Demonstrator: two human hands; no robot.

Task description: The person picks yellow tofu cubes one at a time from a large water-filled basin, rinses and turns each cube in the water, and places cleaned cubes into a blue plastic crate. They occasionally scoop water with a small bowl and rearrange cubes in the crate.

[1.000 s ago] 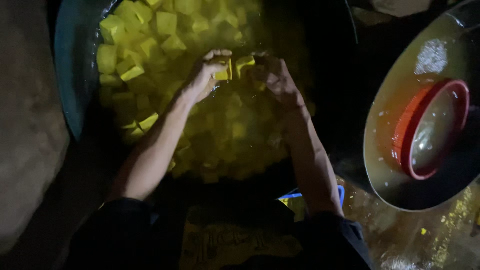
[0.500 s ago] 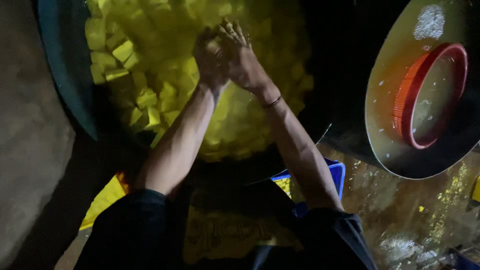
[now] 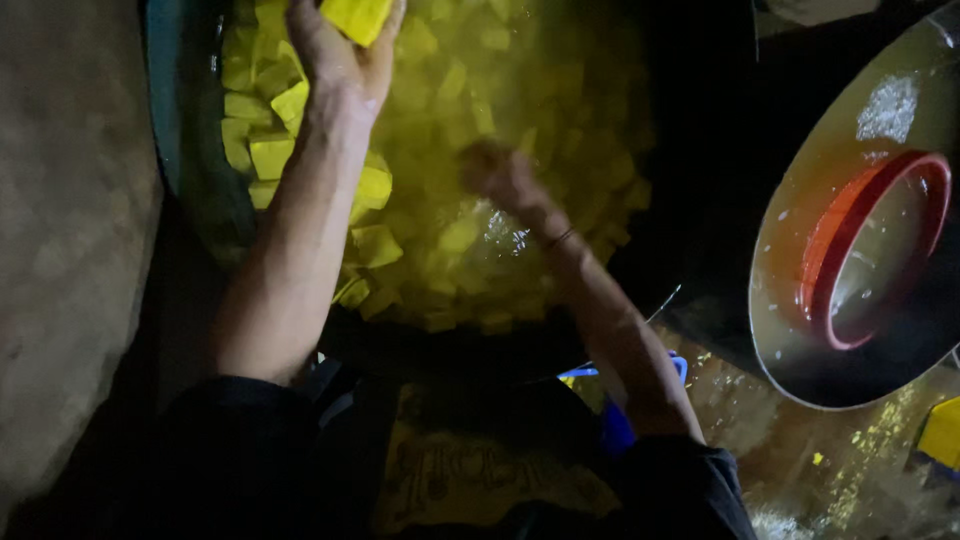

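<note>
Nearest you, your right hand (image 3: pixel 497 170) dips into the yellow liquid of the big dark tub (image 3: pixel 180 150), blurred, so you cannot tell its grip. Farther out, your left hand (image 3: pixel 340 55) is lifted above the floating cubes, fingers curled around one yellow cube (image 3: pixel 357 17) at its fingertips.

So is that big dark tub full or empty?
Full. The big dark tub is packed with yellow cubes in yellowish liquid. The left hand holds one cube; the right hand is down among them.
</note>
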